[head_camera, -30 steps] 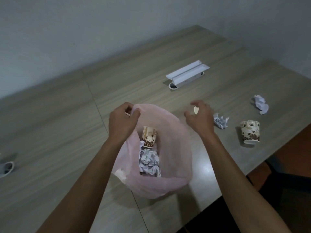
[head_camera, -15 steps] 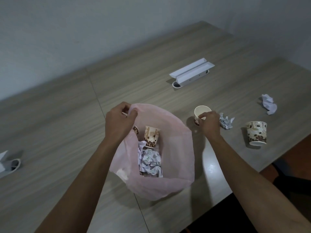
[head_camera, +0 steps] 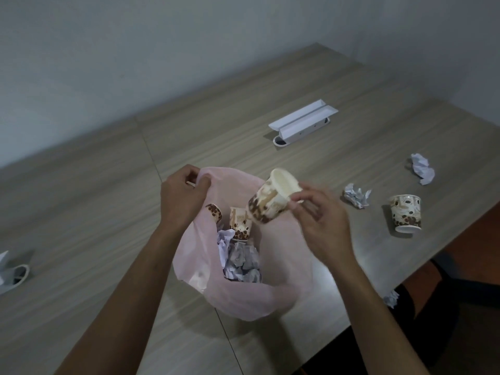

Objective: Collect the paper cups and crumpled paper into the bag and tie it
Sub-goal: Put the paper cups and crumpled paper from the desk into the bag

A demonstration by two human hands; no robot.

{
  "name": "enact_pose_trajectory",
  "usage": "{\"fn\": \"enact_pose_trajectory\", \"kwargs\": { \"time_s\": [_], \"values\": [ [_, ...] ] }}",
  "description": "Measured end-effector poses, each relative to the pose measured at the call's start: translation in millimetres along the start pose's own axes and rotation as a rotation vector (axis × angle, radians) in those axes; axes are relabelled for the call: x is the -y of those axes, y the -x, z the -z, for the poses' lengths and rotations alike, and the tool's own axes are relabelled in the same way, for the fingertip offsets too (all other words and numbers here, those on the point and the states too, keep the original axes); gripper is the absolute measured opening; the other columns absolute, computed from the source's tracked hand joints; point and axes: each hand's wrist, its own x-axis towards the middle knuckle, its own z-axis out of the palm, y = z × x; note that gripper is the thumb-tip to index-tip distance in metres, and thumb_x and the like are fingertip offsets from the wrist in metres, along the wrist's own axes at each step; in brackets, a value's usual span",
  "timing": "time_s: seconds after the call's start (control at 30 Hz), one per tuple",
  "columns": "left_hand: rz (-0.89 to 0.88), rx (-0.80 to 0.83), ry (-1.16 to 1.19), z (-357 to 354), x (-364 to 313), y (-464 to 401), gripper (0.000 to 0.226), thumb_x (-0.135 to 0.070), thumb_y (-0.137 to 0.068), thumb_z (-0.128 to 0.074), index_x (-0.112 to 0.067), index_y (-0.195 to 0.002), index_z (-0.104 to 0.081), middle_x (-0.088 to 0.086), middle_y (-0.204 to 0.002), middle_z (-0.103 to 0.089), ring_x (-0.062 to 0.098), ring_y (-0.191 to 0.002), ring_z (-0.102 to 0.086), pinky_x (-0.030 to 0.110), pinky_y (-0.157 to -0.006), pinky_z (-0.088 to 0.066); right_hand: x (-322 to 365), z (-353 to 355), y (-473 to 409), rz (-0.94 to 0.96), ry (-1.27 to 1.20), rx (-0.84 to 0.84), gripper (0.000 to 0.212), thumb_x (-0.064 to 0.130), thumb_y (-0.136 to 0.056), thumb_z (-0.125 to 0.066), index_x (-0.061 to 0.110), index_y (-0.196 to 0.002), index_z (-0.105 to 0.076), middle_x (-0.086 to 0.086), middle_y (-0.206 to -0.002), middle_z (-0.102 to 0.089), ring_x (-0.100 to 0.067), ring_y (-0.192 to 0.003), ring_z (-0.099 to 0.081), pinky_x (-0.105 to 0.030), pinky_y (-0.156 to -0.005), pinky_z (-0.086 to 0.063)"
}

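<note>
Pinching cup [head_camera: 273,200] rim with right hand [head_camera: 320,226] fingers [head_camera: 299,197] over bag [head_camera: 273,296]; left hand [head_camera: 181,196] gripping bag edge. Recommend: release low, mouth kept wide.

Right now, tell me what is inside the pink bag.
Inside the pink bag lie two paper cups and a heap of crumpled paper. Anything beneath that paper is covered. The right hand holds another cup above the opening.
</note>
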Motion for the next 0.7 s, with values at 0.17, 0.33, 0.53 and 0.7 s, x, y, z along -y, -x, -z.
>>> {"fn": "enact_pose_trajectory", "kwargs": {
  "time_s": [0.17,0.33,0.53,0.7],
  "values": [
    [-0.018,0.030,0.004,-4.3,-6.3,3.1,0.006,-0.021,-0.087,-0.065,-0.022,-0.081,-0.067,-0.017,-0.074,-0.062,-0.001,-0.066,-0.055,0.019,-0.062,-0.040,-21.6,-37.8,25.1,-0.050,0.211,0.572,0.040,0.018,-0.085,-0.075,0.026,-0.123,-0.068,0.003,-0.131,-0.060,-0.011,-0.110,-0.060,-0.035,-0.097,-0.052],
    [-0.013,0.026,0.020,-4.3,-6.6,8.0,0.006,-0.022,-0.086,-0.065,-0.022,-0.081,-0.068,-0.016,-0.074,-0.063,0.000,-0.066,-0.056,0.022,-0.065,-0.042,-55.4,-14.4,28.0,-0.131,0.537,-0.056,0.059,0.032,-0.076,-0.079,0.023,-0.128,-0.054,0.005,-0.114,-0.056,-0.015,-0.106,-0.053,-0.031,-0.085,-0.048],
    [-0.037,0.057,0.070,-12.5,-16.7,16.9,0.007,-0.022,-0.086,-0.065,-0.020,-0.081,-0.069,-0.013,-0.075,-0.065,0.003,-0.068,-0.058,0.024,-0.067,-0.044,-106.8,19.8,26.3,-0.635,0.388,0.050,0.015,0.021,-0.083,-0.071,0.014,-0.097,-0.071,-0.003,-0.086,-0.067,-0.027,-0.097,-0.067,-0.028,-0.083,-0.050],
    [-0.082,0.097,0.119,-31.0,-39.8,18.1,0.007,-0.022,-0.086,-0.065,-0.022,-0.079,-0.067,-0.011,-0.075,-0.065,0.006,-0.068,-0.058,0.024,-0.066,-0.043,-102.3,52.7,20.7,-0.578,0.300,-0.123,0.008,0.018,-0.083,-0.070,0.022,-0.077,-0.065,0.004,-0.073,-0.065,-0.024,-0.077,-0.067,-0.032,-0.074,-0.054]
  ]
}}
